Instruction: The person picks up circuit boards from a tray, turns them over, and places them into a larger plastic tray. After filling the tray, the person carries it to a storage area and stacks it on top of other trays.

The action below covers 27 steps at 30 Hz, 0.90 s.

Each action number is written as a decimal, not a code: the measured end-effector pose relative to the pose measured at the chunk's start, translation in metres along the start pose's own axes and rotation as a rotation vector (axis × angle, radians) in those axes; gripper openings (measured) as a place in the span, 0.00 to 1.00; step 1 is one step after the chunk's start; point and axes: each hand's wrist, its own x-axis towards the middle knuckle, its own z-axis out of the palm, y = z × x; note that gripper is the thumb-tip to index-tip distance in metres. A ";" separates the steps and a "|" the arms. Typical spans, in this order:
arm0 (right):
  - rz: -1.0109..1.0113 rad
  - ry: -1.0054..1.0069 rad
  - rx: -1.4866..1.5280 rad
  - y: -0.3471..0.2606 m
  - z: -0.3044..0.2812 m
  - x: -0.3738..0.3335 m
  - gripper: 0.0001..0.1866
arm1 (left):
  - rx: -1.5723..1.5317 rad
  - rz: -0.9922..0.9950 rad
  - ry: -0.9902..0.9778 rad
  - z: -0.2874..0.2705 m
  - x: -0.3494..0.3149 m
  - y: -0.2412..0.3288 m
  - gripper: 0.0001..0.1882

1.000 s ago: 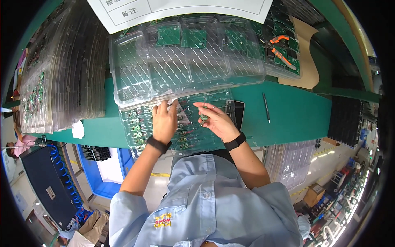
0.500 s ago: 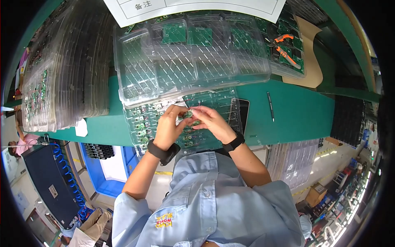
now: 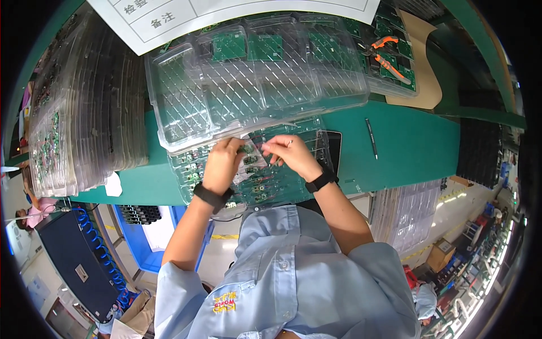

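My left hand (image 3: pixel 221 165) is over the left part of a clear tray (image 3: pixel 182 176), its fingers curled and pinched. At its fingertips shows a small green circuit board (image 3: pixel 247 149), partly hidden by the fingers. To the right, my right hand (image 3: pixel 292 157) is bent with thumb and forefinger together. Anything in that pinch is too small to make out. A gap separates the two hands, and a white slip of paper (image 3: pixel 252 162) lies on the tray between them. Small green boards with thin wires (image 3: pixel 259 188) lie in rows in the tray.
Behind the hands stands a clear lidded tray (image 3: pixel 186 116) over larger green boards. Orange-handled pliers (image 3: pixel 393 69) lie on boards at the back right. A pen (image 3: pixel 371 138) is on the green table (image 3: pixel 401 152). Tall tray stacks (image 3: pixel 107 107) rise at left. A paper form (image 3: pixel 237 12) hangs overhead.
My hands, together around a small circuit board before, have moved apart. The left has shifted slightly left, the right slightly right. The white slip between them is now more exposed.
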 end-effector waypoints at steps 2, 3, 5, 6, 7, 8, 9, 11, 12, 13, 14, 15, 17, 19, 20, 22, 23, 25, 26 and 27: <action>-0.020 0.096 0.071 0.001 0.000 0.010 0.10 | 0.087 -0.054 -0.014 0.009 0.011 -0.017 0.15; -0.021 0.092 0.071 0.000 0.001 0.013 0.10 | 0.179 0.000 0.058 0.016 0.018 -0.028 0.16; 0.031 0.111 0.095 -0.001 0.001 0.017 0.09 | 0.353 0.117 0.193 0.020 0.032 -0.030 0.17; 0.057 0.120 0.107 -0.002 0.002 0.017 0.09 | 0.351 0.117 0.191 0.021 0.031 -0.030 0.17; 0.059 0.121 0.108 -0.001 0.002 0.015 0.09 | 0.359 0.124 0.188 0.022 0.030 -0.029 0.17; 0.035 0.100 0.234 0.000 0.004 0.010 0.09 | 0.367 0.130 0.185 0.023 0.028 -0.029 0.17; 0.012 0.083 0.361 0.001 0.005 0.005 0.09 | 0.373 0.140 0.181 0.021 0.027 -0.024 0.17; -0.014 0.070 0.490 0.003 0.005 -0.001 0.09 | 0.272 0.147 0.190 0.018 0.018 -0.016 0.17; 0.006 0.027 0.584 0.003 0.004 -0.004 0.08 | 0.173 0.151 0.202 0.016 0.011 -0.011 0.18; 0.026 -0.017 0.678 0.004 0.004 -0.006 0.08 | 0.075 0.153 0.214 0.013 0.005 -0.005 0.19; 0.048 -0.062 0.771 0.006 0.003 -0.008 0.09 | 0.073 0.154 0.210 0.010 0.000 0.003 0.19; 0.049 -0.059 0.773 0.009 0.005 -0.009 0.09 | -0.015 0.155 0.163 0.007 -0.005 0.015 0.19; 0.058 -0.033 0.854 0.012 0.012 -0.009 0.09 | -0.185 0.151 0.074 0.000 -0.011 0.034 0.19; 0.066 -0.023 0.892 0.012 0.020 -0.010 0.10 | -0.092 0.158 0.089 0.005 -0.016 0.035 0.19; 0.099 -0.007 0.901 0.010 0.024 -0.012 0.11 | 0.000 0.166 0.105 0.007 -0.018 0.035 0.18; 0.168 0.026 0.917 0.007 0.029 -0.016 0.12 | 0.091 0.168 0.121 0.008 -0.022 0.034 0.17; 0.173 0.023 0.915 0.005 0.030 -0.017 0.12 | 0.096 0.151 0.123 0.007 -0.024 0.034 0.16; 0.194 0.019 0.686 -0.003 0.030 -0.020 0.14 | 0.103 0.118 0.123 0.007 -0.029 0.033 0.15; 0.204 0.016 0.572 -0.003 0.031 -0.020 0.14 | 0.101 0.113 0.123 0.006 -0.031 0.031 0.15; 0.211 0.015 0.570 -0.001 0.032 -0.019 0.14 | 0.077 0.117 0.130 0.005 -0.032 0.026 0.14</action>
